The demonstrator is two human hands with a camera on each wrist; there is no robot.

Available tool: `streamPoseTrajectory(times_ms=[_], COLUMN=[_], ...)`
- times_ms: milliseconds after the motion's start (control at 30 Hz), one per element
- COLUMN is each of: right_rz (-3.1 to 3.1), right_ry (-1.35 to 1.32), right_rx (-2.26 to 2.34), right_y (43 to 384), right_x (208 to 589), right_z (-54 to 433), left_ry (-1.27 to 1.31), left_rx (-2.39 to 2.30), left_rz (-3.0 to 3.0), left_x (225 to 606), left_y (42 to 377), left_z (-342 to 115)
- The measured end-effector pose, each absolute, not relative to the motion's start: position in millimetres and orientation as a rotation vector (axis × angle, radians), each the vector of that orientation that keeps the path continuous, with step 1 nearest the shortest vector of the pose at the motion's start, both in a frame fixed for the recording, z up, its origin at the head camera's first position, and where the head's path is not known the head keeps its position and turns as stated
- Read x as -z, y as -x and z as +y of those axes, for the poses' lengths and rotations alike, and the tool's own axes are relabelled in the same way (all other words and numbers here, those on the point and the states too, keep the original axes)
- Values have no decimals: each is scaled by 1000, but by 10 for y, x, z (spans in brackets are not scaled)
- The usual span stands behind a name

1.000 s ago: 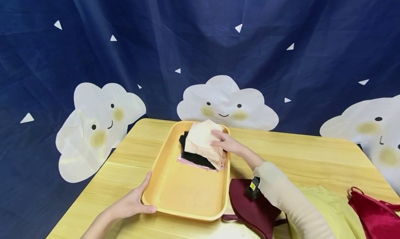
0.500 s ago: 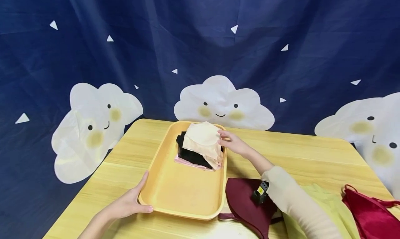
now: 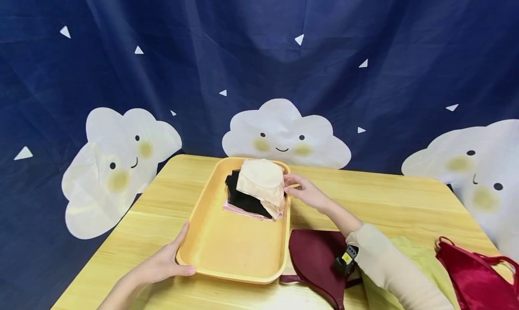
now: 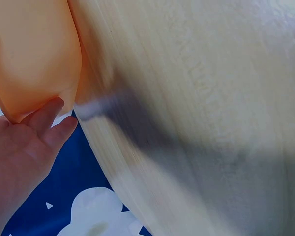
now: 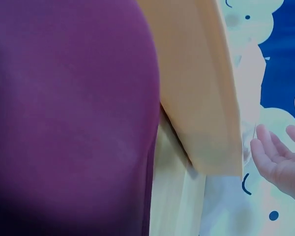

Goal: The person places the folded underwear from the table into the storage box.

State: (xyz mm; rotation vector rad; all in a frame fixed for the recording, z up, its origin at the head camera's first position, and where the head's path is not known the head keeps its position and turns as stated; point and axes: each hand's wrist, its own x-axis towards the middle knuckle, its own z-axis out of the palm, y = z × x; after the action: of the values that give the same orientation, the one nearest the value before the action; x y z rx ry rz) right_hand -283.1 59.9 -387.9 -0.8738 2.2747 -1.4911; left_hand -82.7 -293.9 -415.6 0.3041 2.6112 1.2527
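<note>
My left hand (image 3: 160, 262) holds the near left corner of a yellow tray (image 3: 239, 274), thumb and fingers on either side of the corner. In the left wrist view its fingertips (image 4: 54, 110) touch the tray's outer wall. Toward the tray's far end lies a stack: a cream folded garment with a rounded, cup-like outline (image 3: 259, 177) on top, a black garment (image 3: 247, 202) under it, and a pink cloth (image 3: 243, 211) lowest. My right hand (image 3: 308, 193) is at the cream garment's right edge, over the tray rim, fingers loosely bent; whether they touch the cloth is unclear.
Right of the tray, under my right forearm, lies a maroon bra (image 3: 312, 260). Farther right are a yellow-green garment (image 3: 425, 265) and a red satin garment with thin straps (image 3: 474, 278). A dark blue curtain (image 3: 263, 39) with clouds hangs behind the wooden table (image 3: 365, 188).
My right hand has drawn back from the top of the cream garment to its right edge. The left hand stays on the tray corner. The view has turned slightly right.
</note>
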Motion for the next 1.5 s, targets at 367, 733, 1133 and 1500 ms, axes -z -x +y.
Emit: streamPoseTrajectory(times_ms=[367,733,1133,1500], right_rz=[2198,2197,2247,2185], right_ry=[842,853,903,867], right_rx=[1511,1493,1320,980], right_y=[2644,2532,2479,2422], right_x=[3857,3846,3878,4038], right_z=[720,920,1292,1588], left_ry=[-342,-313,-324,-333], left_rx=[-1270,-1287,-1322,-1363], left_rz=[2611,2571,2555,2536], left_x=[4151,4165,4156,4160], left_y=[830,838,823,808], left_z=[-2946,-2938,-2954,-2948])
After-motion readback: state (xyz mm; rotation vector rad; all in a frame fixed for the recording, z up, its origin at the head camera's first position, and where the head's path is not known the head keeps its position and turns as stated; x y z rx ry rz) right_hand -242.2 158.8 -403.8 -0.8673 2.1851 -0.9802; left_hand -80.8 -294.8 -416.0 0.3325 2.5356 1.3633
